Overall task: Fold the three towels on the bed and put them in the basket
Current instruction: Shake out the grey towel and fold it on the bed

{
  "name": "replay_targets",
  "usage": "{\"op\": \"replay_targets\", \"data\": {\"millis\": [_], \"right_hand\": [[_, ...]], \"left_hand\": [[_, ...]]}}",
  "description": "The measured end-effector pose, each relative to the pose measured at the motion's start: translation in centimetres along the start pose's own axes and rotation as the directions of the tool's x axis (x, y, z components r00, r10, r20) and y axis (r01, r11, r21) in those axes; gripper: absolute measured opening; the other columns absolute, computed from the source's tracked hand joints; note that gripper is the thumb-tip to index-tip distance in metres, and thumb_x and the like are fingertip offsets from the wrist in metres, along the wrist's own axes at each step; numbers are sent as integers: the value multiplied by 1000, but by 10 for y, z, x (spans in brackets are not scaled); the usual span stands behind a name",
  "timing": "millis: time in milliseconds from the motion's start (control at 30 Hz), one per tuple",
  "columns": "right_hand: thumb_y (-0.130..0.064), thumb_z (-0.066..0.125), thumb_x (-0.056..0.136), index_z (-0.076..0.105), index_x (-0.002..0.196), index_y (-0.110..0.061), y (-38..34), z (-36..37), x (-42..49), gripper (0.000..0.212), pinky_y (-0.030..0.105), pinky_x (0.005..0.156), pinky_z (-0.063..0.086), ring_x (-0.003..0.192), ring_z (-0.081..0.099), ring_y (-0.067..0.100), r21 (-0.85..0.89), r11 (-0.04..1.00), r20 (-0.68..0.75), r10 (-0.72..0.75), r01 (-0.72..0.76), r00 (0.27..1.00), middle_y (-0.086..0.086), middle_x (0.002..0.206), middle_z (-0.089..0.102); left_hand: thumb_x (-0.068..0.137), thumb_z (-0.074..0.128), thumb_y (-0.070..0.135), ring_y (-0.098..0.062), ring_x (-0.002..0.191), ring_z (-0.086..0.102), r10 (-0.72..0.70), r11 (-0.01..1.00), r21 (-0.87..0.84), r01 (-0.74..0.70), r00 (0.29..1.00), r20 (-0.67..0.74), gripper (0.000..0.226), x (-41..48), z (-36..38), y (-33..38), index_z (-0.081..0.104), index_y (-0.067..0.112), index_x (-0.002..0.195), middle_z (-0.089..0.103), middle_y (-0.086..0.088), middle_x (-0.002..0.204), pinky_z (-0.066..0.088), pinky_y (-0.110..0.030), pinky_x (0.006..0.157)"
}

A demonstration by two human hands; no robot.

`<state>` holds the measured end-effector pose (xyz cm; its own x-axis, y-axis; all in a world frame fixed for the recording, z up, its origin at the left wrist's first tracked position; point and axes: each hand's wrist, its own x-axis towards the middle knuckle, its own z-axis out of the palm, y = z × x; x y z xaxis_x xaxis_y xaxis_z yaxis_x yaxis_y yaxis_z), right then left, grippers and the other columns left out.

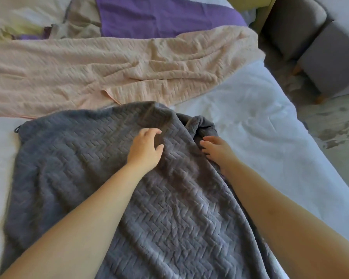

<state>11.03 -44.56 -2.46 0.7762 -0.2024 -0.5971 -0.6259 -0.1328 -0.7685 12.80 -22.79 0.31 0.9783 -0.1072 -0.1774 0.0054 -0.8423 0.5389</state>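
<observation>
A grey towel with a herringbone weave lies spread on the white bed, its far right corner bunched up. My left hand hovers over the towel's upper middle, fingers apart, holding nothing. My right hand rests at the towel's right edge beside the bunched corner, fingers extended. A beige towel lies crumpled across the bed beyond the grey one. A purple towel lies at the far end. No basket is in view.
A grey upholstered stool with wooden legs stands on the floor to the right of the bed, next to a grey cushioned seat. Patterned bedding is heaped at the far left.
</observation>
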Motion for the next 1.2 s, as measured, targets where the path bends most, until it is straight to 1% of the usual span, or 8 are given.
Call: {"op": "replay_targets", "data": {"millis": [100, 233, 500, 633, 700, 767, 967, 1200], "right_hand": [[-18, 53, 91, 63, 110, -24, -25, 12, 22, 23, 20, 72, 49, 89, 61, 9, -148, 956, -171, -278, 254, 945, -3, 108, 66], [-14, 50, 93, 68, 109, -24, -46, 22, 50, 26, 29, 85, 38, 108, 49, 21, -630, 552, 13, -696, 547, 718, -5, 116, 64], [-13, 53, 88, 62, 111, -34, -66, 5, 90, 32, 31, 77, 31, 104, 50, 23, -841, -136, 521, -459, 523, 719, -5, 113, 57], [-1, 47, 81, 56, 92, -24, -91, -18, 108, 27, 30, 59, 38, 77, 50, 25, -820, 308, 236, -584, 482, 776, -2, 97, 44], [4, 42, 77, 56, 80, -23, -114, -36, 122, 30, 39, 63, 52, 78, 58, 30, -557, 741, -139, -528, 374, 838, -1, 90, 50], [5, 43, 74, 57, 74, -26, -134, -52, 135, 34, 37, 60, 59, 77, 64, 29, -190, 946, -375, -318, 263, 871, 1, 83, 58], [-6, 56, 88, 49, 110, -17, -118, -43, 164, 26, 39, 80, 54, 83, 59, 20, 51, 989, -225, -124, 139, 966, 5, 116, 50], [-30, 76, 76, 62, 85, -7, -60, -16, 143, 28, 46, 73, 58, 78, 67, 29, -80, 994, -278, 48, -73, 959, 12, 82, 67]], "left_hand": [[93, 55, 17, -26, 117, 50, 69, 997, -14, -70, 995, -75, 34, 40, -6, 5, 53, 21, 126, 41, -4, 138, 44, -45, 98], [93, 50, 10, -30, 121, 44, 146, 987, 83, -135, 979, -144, 32, 91, -10, 7, 55, 19, 123, 46, -4, 136, 41, -44, 98], [99, 44, 18, -23, 132, 41, 69, 980, 172, -102, 980, 185, 49, 146, 3, -2, 30, 27, 145, 17, 7, 157, 40, -35, 87], [93, 56, 34, -30, 110, 54, -47, 964, 267, -5, 981, 189, 37, 160, -9, -5, 50, 17, 126, 54, -8, 127, 49, -41, 84], [88, 62, 39, -26, 95, 56, 13, 985, 171, -12, 1000, -4, 27, 163, -20, -7, 59, 18, 105, 59, -3, 106, 47, -36, 74], [85, 66, 38, -20, 84, 51, 57, 998, 51, -48, 980, -190, 18, 167, -31, -9, 54, 25, 90, 51, 2, 97, 40, -33, 67], [90, 61, 32, -23, 95, 56, -50, 998, 28, 51, 998, -31, 17, 181, -19, -15, 51, 25, 102, 56, 1, 114, 45, -37, 75], [92, 58, 27, -30, 109, 53, 149, 977, 173, -127, 982, -118, 30, 177, 4, -11, 56, 22, 121, 46, -5, 131, 47, -39, 76]]}}
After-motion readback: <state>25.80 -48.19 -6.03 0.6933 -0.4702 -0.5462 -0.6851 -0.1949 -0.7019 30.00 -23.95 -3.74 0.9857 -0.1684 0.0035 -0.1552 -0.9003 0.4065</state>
